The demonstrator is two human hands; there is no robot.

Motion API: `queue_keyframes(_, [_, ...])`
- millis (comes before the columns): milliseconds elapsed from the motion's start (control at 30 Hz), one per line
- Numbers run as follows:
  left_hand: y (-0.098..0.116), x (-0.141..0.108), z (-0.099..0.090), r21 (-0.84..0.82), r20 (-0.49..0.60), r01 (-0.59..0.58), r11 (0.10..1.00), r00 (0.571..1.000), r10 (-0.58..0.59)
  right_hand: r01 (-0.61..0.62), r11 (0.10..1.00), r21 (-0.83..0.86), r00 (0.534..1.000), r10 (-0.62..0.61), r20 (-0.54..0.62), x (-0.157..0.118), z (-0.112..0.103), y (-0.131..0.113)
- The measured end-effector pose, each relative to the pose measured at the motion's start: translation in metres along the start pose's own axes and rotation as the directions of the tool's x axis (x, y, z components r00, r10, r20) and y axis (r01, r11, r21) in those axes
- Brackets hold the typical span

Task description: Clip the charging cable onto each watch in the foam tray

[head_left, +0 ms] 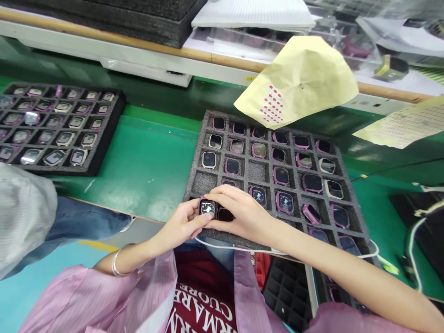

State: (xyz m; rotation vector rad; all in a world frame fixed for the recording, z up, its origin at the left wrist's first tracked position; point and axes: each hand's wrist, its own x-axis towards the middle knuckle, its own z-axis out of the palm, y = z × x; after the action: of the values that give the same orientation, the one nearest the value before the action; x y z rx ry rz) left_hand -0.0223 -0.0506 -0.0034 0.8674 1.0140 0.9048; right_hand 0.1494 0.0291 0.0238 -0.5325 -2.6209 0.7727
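Observation:
Between both hands, over the near left corner of a grey foam tray (258,170), is a watch (207,208) with a purple frame and a lit dial. My left hand (183,222) grips its left side, thumb on the lower part of the screen. The fingers of my right hand (236,212) press on its upper and right edges. A white cable (222,247) runs below the hands along the tray's near edge. Rows of watches, most with purple frames, fill many tray compartments; two near the left and middle hold none. Other watches (285,202) show lit dials.
A second foam tray of watches (104,134) stands at the left on the green table (149,162). Next to it is a person in a grey sleeve (24,212). Yellow paper (308,83) hangs from the shelf (145,58) behind. A black tray (287,291) is below the table edge.

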Motion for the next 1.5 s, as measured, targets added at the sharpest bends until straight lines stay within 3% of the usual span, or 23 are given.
queue_keyframes(733, [-0.005,0.0,0.002,0.049,-0.008,0.01,0.999,1.0,-0.01,0.047,0.995,-0.087,0.997,-0.052,-0.05,-0.006,0.005,0.001])
queue_keyframes(867, [-0.002,-0.002,0.002,0.104,-0.022,-0.054,0.993,0.998,0.057,0.069,0.997,0.033,0.995,-0.067,-0.077,0.001,-0.003,0.006])
queue_keyframes(967, [-0.002,-0.012,0.001,0.024,-0.061,-0.1,0.995,0.993,0.102,0.013,0.985,0.17,0.981,0.02,-0.193,0.014,-0.009,0.017])
queue_keyframes(1033, [-0.005,-0.021,0.001,-0.057,-0.133,-0.089,0.994,0.988,0.081,-0.079,0.992,0.096,0.969,0.099,-0.225,0.023,-0.008,0.024])
queue_keyframes(1100, [-0.008,-0.03,0.001,-0.09,-0.174,-0.061,0.994,0.984,0.044,-0.144,0.983,-0.112,0.982,0.128,-0.138,0.03,-0.004,0.028])
queue_keyframes(1200, [-0.011,-0.041,-0.001,-0.08,-0.136,-0.024,0.997,0.991,0.013,-0.127,0.925,-0.357,0.992,0.129,-0.019,0.032,0.0,0.02])
queue_keyframes(1300, [-0.012,-0.047,-0.005,-0.056,-0.13,-0.037,0.998,0.991,0.03,-0.115,0.905,-0.41,0.992,0.126,0.0,0.026,0.001,-0.003])
queue_keyframes(1433, [-0.014,-0.055,-0.008,-0.031,-0.142,-0.089,0.996,0.986,0.084,-0.101,0.87,-0.483,0.967,0.199,0.157,0.018,0.01,-0.029])
queue_keyframes(1500, [-0.014,-0.058,-0.007,-0.032,-0.131,-0.107,0.994,0.986,0.102,-0.1,0.845,-0.525,0.959,0.224,0.177,0.017,0.018,-0.034])
